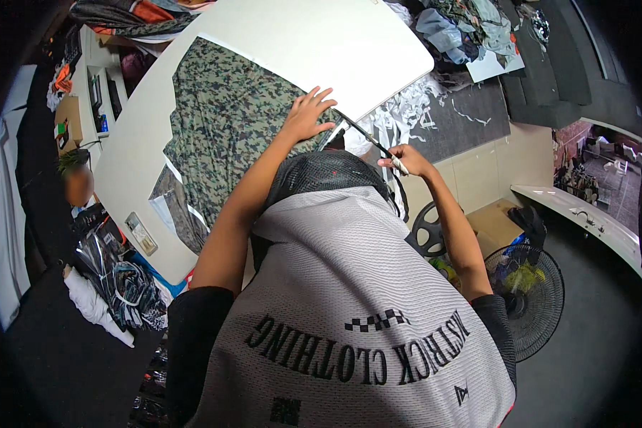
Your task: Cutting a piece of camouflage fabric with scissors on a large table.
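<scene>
Table, white, broad (364, 43): fills the upper middle, its corner rounded.

Camouflage cloth (225, 107), green, brown and black: lies flat on the table in front of me, left of centre, its left edge stepped, its right corner under and beside my left hand.

Fan (528, 299), round black cage: on the floor to my right.

Heap of garments (464, 32), grey, blue and dark: beyond the table's right corner.

White scraps (406, 107), in strips and tangles: beside the table's right edge, on a dark grey surface.

Smaller cloth piece (172, 191), grey, pale-edged: on the table, at the camouflage cloth's left side.

My left hand (309, 116): palm down, fingers spread apart, pressed on the cloth, fingertips passing its edge onto bare white.

My right hand (406, 160): fingers clamped on the implement's pale-wrapped end.

Implement (367, 135), long, thin, dark: slants from my right hand toward the cloth's right corner; its exact kind I cannot tell.
</scene>
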{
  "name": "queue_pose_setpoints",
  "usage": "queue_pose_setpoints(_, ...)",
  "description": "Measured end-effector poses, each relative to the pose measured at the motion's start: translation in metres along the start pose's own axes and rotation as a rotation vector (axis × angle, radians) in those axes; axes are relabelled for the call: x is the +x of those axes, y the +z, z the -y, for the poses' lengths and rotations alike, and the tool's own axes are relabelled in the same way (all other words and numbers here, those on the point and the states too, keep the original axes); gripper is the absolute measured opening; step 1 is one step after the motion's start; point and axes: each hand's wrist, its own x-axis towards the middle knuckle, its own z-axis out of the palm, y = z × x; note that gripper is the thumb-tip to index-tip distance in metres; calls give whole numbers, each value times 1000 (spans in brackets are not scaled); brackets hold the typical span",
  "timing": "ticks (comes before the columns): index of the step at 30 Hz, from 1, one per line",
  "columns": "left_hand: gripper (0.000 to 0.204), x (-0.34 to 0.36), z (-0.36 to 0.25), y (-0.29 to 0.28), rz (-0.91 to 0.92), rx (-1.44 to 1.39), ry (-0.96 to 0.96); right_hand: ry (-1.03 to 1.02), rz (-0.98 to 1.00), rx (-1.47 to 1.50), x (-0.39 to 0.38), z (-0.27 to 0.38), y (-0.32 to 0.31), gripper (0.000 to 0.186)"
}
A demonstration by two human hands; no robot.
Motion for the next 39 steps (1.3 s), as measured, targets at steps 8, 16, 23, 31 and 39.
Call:
queue_pose_setpoints(8,54,1,1,1,34,-29,-17,41,9,-119,-1,3,-4,47)
queue_pose_setpoints(16,58,2,0,0,31,8,-1,48,15,-81,0,-2,-4,46)
queue_pose_setpoints(23,57,3,1,2,81,22,-4,123,15,-116,-2,1,-4,43)
queue_pose_setpoints(31,56,3,4,5,45,9,16,54,32,-43,-2,-1,-2,43)
queue_pose_setpoints(39,57,4,2,3,58,12,-6,71,22,-17,-2,-2,-1,43)
